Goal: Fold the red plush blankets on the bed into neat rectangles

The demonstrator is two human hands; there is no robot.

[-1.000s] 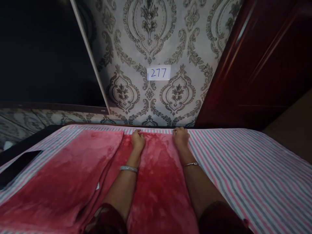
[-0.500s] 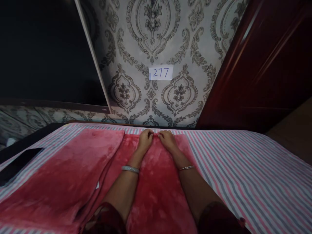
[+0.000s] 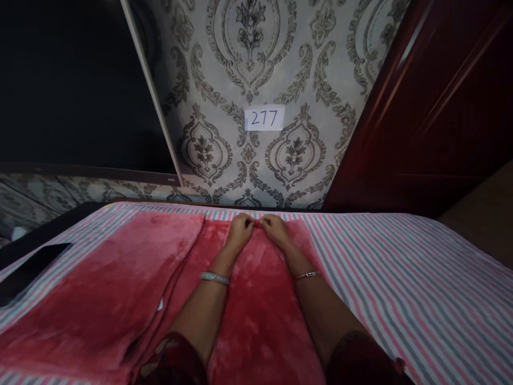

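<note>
Two hands meet at the far edge of one red fuzzy cloth [image 3: 256,299] lying flat on the striped sheet [image 3: 401,278]. The left hand [image 3: 239,231] and right hand [image 3: 274,229] almost touch, fingers curled together and pinching the cloth's edge, maybe to hold it straight. One more red cloth [image 3: 108,289] lies beside it, and one dark phone [image 3: 28,270] sits well apart.

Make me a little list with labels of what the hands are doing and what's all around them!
left hand: fingers curled on the far edge of the red blanket
right hand: curled on that edge too, close beside the left
wrists: a bracelet on each
bed cover: pink and grey stripes, under the blanket
left of the blanket: second red blanket, then a dark phone
wall: patterned paper, note reading 277
</note>
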